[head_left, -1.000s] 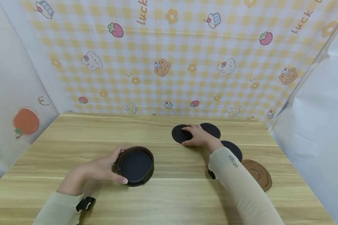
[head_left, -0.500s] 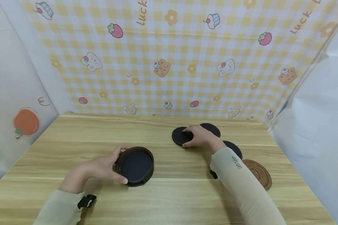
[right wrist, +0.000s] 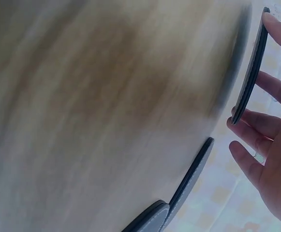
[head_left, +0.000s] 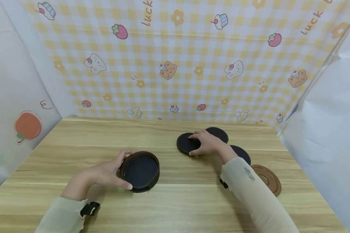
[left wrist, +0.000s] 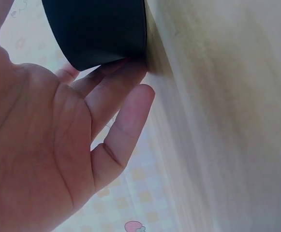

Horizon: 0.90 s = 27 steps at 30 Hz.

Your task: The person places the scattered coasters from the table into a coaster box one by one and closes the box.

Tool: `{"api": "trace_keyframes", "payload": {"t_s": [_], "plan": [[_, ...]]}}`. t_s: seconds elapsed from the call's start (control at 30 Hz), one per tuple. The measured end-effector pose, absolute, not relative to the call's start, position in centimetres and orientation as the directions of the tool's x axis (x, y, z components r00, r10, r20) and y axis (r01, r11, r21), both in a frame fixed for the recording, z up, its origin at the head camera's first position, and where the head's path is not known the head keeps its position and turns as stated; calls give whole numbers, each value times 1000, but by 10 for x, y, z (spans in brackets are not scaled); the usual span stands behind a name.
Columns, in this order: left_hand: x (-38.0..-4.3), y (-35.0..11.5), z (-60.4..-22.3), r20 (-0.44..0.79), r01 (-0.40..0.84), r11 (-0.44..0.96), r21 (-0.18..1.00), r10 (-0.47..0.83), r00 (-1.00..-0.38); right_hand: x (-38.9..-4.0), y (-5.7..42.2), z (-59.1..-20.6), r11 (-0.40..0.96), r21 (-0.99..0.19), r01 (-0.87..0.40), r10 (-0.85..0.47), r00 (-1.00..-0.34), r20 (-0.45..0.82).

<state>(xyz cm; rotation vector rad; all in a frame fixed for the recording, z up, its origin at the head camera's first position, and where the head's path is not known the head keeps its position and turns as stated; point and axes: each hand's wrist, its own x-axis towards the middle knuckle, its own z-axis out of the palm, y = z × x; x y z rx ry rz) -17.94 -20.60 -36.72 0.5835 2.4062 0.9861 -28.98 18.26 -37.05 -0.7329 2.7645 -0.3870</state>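
My left hand (head_left: 103,174) grips a round, dark coaster holder (head_left: 154,182) at its left side, thumb in front and fingers behind. A flat black disc lies inside the holder; whether it is a coaster or the lined base I cannot tell. In the left wrist view the holder's dark wall (left wrist: 101,31) meets the fingers close to the wood. To the right, my right hand (head_left: 208,143) pinches a thin black round coaster (head_left: 185,144) by its edges. The right wrist view shows this coaster (right wrist: 252,67) raised off the table, between thumb and fingertips.
Two more black coasters lie behind the right hand: one at the back (head_left: 218,133), another (head_left: 241,154) beside the forearm. A brown board with rounded recesses (head_left: 269,181) is partly covered by the right sleeve. A checked cloth (head_left: 151,94) hangs behind the wooden table (head_left: 178,207).
The coaster in my right hand has come slightly nearer to me and now appears lifted, with the right arm shifting along. My left hand and the holder have stayed in place.
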Motion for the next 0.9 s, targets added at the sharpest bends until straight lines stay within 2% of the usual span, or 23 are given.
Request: {"api": "trace_keyframes", "payload": {"t_s": [0.9], "plan": [[-175, -204, -365, -240, 205, 653, 729, 524, -817, -252, 165, -358, 796, -290, -532, -578, -809, -102]]}}
